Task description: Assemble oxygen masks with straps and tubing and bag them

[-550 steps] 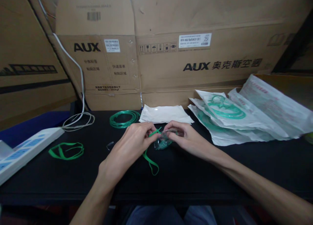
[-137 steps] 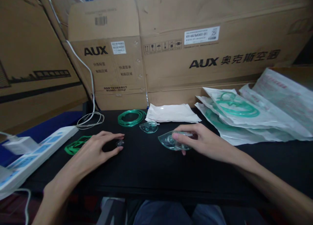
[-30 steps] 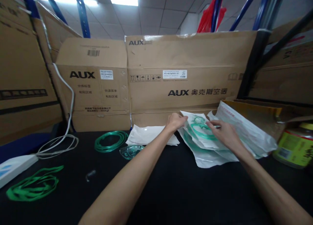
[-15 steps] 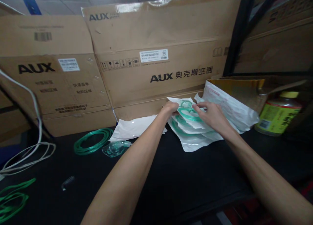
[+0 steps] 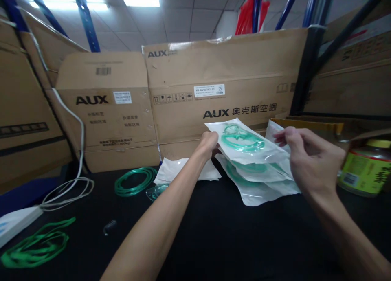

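Note:
My left hand (image 5: 209, 143) grips the left edge of a sealed white pouch (image 5: 244, 142) with green tubing inside, held lifted above a stack of similar pouches (image 5: 259, 183) on the black table (image 5: 220, 236). My right hand (image 5: 308, 159) hovers by the pouch's right end, fingers loosely curled and apart, with nothing in them. An empty white pouch (image 5: 186, 173) lies flat below my left wrist. A clear green mask (image 5: 155, 190) and a coil of green tubing (image 5: 136, 180) rest to the left.
Green elastic straps (image 5: 36, 245) and a small clip (image 5: 109, 227) lie at the front left. A white cable (image 5: 67, 187) and a power strip (image 5: 15, 225) sit at the left edge. AUX cardboard boxes (image 5: 214, 85) wall the back. A yellow-labelled jar (image 5: 363, 167) stands at right.
My left hand has lifted the top pouch off the stack. My right hand has come off the pouches and drawn back to the right. The camera has tilted up.

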A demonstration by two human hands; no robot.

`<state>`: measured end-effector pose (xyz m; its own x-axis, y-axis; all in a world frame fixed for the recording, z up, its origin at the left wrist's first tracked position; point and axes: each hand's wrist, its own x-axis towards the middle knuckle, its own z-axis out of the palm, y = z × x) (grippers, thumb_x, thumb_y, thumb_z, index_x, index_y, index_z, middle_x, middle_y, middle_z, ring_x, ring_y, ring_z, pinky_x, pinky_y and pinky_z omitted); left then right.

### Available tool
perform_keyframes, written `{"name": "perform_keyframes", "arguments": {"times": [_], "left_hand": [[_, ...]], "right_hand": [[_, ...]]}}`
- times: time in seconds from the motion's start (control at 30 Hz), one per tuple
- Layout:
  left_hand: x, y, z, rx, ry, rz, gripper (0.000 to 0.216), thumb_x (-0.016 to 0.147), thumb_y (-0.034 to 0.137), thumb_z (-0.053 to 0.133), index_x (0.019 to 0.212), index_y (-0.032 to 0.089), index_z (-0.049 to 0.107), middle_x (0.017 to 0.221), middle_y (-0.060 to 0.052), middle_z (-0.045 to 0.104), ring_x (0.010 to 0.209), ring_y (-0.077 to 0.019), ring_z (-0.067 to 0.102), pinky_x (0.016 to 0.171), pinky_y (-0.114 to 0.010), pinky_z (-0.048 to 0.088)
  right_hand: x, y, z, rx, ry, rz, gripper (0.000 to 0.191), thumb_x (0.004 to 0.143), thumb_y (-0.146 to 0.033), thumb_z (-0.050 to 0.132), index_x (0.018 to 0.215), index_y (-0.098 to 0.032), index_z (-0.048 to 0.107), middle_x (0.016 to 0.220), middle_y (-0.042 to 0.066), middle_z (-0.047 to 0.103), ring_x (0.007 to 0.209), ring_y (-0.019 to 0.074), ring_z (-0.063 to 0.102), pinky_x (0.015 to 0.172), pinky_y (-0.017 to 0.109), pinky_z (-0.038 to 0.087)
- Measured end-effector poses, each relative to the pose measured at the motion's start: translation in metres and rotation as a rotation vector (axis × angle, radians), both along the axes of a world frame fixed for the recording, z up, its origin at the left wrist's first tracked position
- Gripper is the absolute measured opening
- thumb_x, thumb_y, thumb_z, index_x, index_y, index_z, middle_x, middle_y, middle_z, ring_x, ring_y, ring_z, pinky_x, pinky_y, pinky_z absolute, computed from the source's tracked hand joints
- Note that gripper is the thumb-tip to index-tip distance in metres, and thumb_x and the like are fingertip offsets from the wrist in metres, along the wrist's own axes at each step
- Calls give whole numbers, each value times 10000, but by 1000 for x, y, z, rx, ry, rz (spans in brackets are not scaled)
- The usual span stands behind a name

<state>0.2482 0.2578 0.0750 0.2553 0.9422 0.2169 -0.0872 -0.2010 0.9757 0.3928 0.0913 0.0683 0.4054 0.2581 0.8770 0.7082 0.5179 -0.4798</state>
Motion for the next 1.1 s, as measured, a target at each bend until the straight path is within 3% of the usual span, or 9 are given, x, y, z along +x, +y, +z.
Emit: {"name": "perform_keyframes", "arguments": {"times": [0.1, 0.3, 0.37, 0.47, 0.6, 0.8, 0.93, 1.03, 1.1], "left_hand": [[-40, -18, 8, -2, -80, 89, 196, 928, 141, 517, 800, 120, 665, 835, -101, 727, 783, -176, 669, 734, -264, 532], [-127, -54, -2, -1, -240, 267, 205, 916, 209, 516, 901, 102, 691, 818, -82, 751, 712, -178, 686, 680, -259, 543], [-148, -61, -10, -12, -293, 309, 208, 926, 192, 506, 942, 97, 691, 827, -88, 757, 742, -181, 703, 720, -265, 559], [-169, -67, -23, -25, -363, 343, 219, 946, 172, 491, 1012, 91, 683, 899, -116, 766, 826, -187, 720, 805, -282, 570], [-175, -70, -33, -28, -401, 287, 227, 954, 177, 510, 1085, 93, 675, 1040, -147, 757, 904, -202, 718, 874, -320, 569], [-168, -75, -43, -39, -341, 107, 216, 923, 221, 609, 1104, 152, 705, 1200, -122, 718, 1016, -221, 688, 907, -356, 556], [-165, -76, -50, -65, -269, 38, 181, 873, 204, 690, 1040, 152, 736, 1182, -135, 721, 995, -224, 684, 864, -339, 550], [-164, -76, -53, -92, -240, 4, 173, 823, 170, 747, 993, 141, 747, 1164, -137, 728, 939, -185, 684, 847, -285, 532], [-165, -77, -52, -115, -234, -26, 188, 787, 136, 776, 974, 129, 750, 1154, -141, 731, 918, -169, 685, 857, -267, 527]], "right_hand": [[-21, -6, 6, -46, -48, 112, 318, 958, -373, 542, 706, -220, 660, 678, 43, 621, 676, 218, 596, 636, 359, 468], [-51, 13, 6, -306, -186, 314, 364, 921, -354, 501, 601, -207, 593, 532, 4, 526, 511, 155, 489, 524, 294, 364], [-61, 22, -2, -382, -235, 378, 338, 910, -356, 498, 653, -193, 645, 586, 17, 597, 548, 164, 540, 555, 290, 395], [-75, 35, -20, -488, -230, 434, 334, 910, -398, 518, 931, -162, 753, 659, 27, 663, 586, 173, 582, 601, 293, 442], [-81, 47, -39, -623, -97, 489, 530, 884, -505, 551, 1211, -110, 687, 638, 12, 643, 413, 127, 464, 457, 271, 375], [-71, 52, -43, -779, 70, 555, 491, 907, -546, 528, 698, -137, 701, 363, -1, 470, 334, 116, 384, 383, 242, 282], [-71, 51, -44, -810, 292, 809, 449, 863, -561, 642, 684, -150, 664, 572, 57, 623, 469, 133, 520, 419, 239, 401], [-73, 49, -43, -815, 415, 1002, 343, 828, -503, 724, 923, -176, 678, 765, 59, 695, 516, 126, 533, 429, 232, 434], [-74, 48, -42, -837, 456, 1066, 375, 798, -422, 779, 1078, -205, 657, 867, 54, 717, 516, 113, 525, 428, 224, 432]]}}
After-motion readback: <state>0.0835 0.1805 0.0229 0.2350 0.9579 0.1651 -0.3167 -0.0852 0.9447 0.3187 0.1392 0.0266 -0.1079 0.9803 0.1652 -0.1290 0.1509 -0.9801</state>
